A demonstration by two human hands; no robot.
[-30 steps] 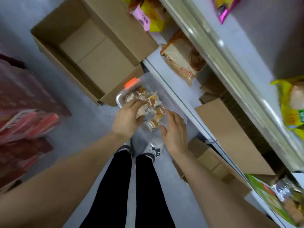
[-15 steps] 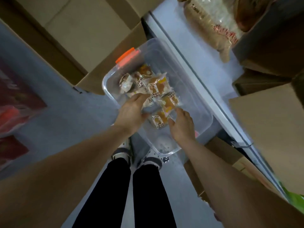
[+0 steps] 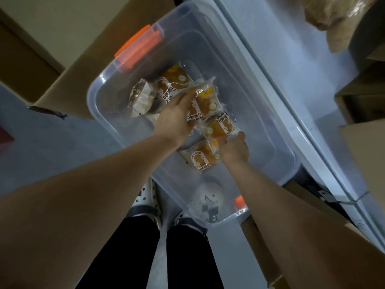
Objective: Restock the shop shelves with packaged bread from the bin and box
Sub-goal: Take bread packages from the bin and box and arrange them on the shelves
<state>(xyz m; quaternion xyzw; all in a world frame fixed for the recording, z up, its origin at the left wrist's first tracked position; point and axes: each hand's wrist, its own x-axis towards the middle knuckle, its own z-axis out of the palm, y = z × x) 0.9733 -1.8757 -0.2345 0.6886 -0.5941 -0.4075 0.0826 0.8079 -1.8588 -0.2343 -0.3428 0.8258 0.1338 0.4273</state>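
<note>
both hands have been pushed deeper into the clear bin (image 3: 208,38) — the left hand (image 3: 175,118) is now laid over the bread packets (image 3: 208,99), the right hand (image 3: 234,152) tucked between two. fingers are hidden; neither grip can be told as closed. nothing has been lifted toward the shelf (image 3: 291,80) yet.

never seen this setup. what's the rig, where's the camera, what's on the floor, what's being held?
No robot here: a person works with bare hands. The single camera is worn on the head and looks down past the arms, hence the legs and shoes below. A clear plastic bin with an orange latch stands on the floor, beside a cardboard box and a low white shelf. Several bread packets lie in it. The fingers of the left hand curl over a packet; the right hand pinches a neighbouring packet.
</note>
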